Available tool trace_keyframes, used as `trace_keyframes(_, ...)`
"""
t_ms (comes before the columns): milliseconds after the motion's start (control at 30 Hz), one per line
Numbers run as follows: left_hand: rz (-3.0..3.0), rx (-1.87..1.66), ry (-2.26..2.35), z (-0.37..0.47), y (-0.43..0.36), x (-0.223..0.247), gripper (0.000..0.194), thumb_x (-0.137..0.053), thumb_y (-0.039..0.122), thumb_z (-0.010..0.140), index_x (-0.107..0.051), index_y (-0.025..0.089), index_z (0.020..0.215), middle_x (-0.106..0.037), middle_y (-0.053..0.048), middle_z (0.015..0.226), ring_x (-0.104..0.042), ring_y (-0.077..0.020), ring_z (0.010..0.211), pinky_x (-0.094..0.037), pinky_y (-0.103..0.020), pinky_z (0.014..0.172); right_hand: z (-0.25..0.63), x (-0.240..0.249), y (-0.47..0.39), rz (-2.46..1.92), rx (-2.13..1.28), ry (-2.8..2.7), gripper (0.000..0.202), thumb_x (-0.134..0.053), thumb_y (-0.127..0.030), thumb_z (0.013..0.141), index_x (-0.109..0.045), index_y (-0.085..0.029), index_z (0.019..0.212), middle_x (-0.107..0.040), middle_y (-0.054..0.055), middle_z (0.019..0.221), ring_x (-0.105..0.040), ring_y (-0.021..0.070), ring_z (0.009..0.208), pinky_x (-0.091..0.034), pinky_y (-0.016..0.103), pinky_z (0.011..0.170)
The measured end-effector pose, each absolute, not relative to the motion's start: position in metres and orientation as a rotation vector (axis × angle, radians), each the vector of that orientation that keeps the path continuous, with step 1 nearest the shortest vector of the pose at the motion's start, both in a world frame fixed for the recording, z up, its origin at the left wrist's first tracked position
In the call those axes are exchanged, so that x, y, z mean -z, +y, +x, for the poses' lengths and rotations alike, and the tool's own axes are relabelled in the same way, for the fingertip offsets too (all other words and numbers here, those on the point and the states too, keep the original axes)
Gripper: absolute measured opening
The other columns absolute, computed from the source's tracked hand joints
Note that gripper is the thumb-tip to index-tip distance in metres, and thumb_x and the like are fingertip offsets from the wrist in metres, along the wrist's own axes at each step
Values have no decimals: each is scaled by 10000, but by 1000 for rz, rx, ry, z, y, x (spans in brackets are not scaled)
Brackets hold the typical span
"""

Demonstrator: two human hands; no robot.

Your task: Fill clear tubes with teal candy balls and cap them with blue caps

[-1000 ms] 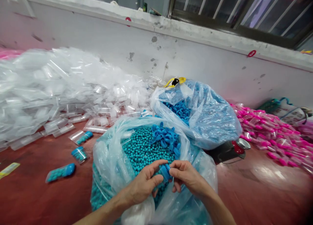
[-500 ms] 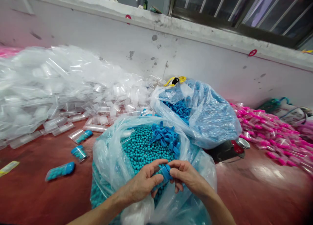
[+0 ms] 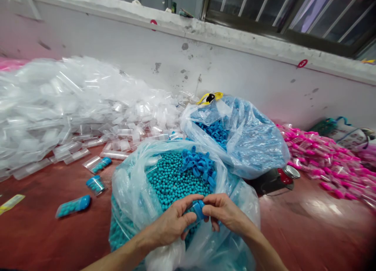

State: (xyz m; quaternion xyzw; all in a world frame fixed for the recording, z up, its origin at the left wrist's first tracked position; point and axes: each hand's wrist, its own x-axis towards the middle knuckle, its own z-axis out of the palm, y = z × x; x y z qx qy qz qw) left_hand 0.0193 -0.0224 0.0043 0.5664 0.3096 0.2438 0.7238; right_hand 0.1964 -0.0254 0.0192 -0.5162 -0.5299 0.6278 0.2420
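Fingers of my left hand (image 3: 176, 220) are wrapped round a clear tube (image 3: 192, 218) with turquoise beads in it. My right hand (image 3: 225, 212) pinches the blue cap (image 3: 199, 209) at the tube's right end. Both hands are over an open plastic bag (image 3: 132, 180) full of turquoise beads (image 3: 173, 177). Loose blue caps (image 3: 198, 163) lie on the beads at the bag's back right. Three capped tubes with beads, one of them here (image 3: 73, 206), rest on the red table left of the bag.
A heap of clear empty tubes (image 3: 73, 102) spreads over the back left of the red table (image 3: 293, 231). Behind the bead bag stands a bag of blue caps (image 3: 252, 137). Pink-capped tubes (image 3: 323, 157) and a dark object with a metal lid (image 3: 290, 172) are to the right.
Hardly anything differs. My fingers have shifted slightly on the tube and its cap, which both hands still hold over the bag.
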Motion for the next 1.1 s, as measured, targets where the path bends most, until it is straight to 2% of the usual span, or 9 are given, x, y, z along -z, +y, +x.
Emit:
trace_keyframes(200,1291,-518,738,21,-22,-8,500,-446,252,776,-374,223,1270,-571,-29,921,-369,-36,404,-342,-186,401,195,-16,-27,-1369,-1694,-1418,131,-511,-231,686,-528,-148,585,-534,-53,514,-464,49,322,-326,154,337)
trace_keyframes(400,1586,-701,821,20,-27,-7,392,-456,165,762,-519,234,1144,-602,-5,850,-513,-151,796,-395,-266,783,196,-16,-26,-1418,-1700,-1497,163,-505,-245,700,-521,-148,570,-462,-73,436,-450,48,318,-293,144,329)
trace_keyframes(500,1586,-728,833,23,-29,-3,334,-438,145,768,-537,230,1076,-588,16,780,-497,-114,683,-400,-239,725,194,-16,-22,-1423,-1727,-1525,154,-512,-253,695,-538,-139,595,-481,-65,480,-457,51,328,-293,151,331)
trace_keyframes(600,1376,-723,864,26,-27,3,272,-425,211,789,-488,214,1054,-521,37,694,-410,-58,464,-385,-187,500,188,-17,-22,-1475,-1594,-1570,235,-461,-306,758,-541,-140,612,-467,-61,482,-446,54,329,-288,164,338)
trace_keyframes(700,1143,-715,857,27,-23,5,297,-427,318,799,-409,218,1078,-451,58,650,-322,-28,350,-281,-160,343,179,-22,-29,-1500,-1325,-1756,217,-453,-327,791,-590,-161,818,-515,-47,557,-507,88,460,-369,187,439)
trace_keyframes(767,1068,-738,832,27,-20,3,326,-457,347,785,-395,221,1078,-426,66,621,-343,-34,370,-263,-150,341,173,-25,-35,-1541,-1106,-1927,379,-565,-317,723,-524,-189,1077,-586,-2,780,-562,144,668,-435,239,596)
trace_keyframes(867,974,-794,826,26,-19,-1,343,-516,351,753,-407,208,1045,-423,67,599,-392,-47,455,-280,-138,393,165,-23,-44,-1643,-819,-2077,697,-639,-299,649,-336,-194,1268,-521,85,1088,-533,231,933,-424,343,782)
trace_keyframes(1000,924,-829,776,24,-22,-1,376,-561,347,723,-398,200,1028,-509,31,683,-511,-93,620,-366,-166,505,163,-13,-50,-1627,-717,-2178,682,-572,-285,701,-255,-190,1297,-499,105,1126,-521,248,995,-439,372,784)
trace_keyframes(1100,861,-786,789,25,-24,1,431,-543,407,717,-362,203,1051,-531,33,648,-525,-108,508,-358,-191,446,161,-8,-52,-1594,-684,-2251,763,-584,-321,684,-195,-153,1319,-484,139,1145,-533,272,977,-463,387,744)
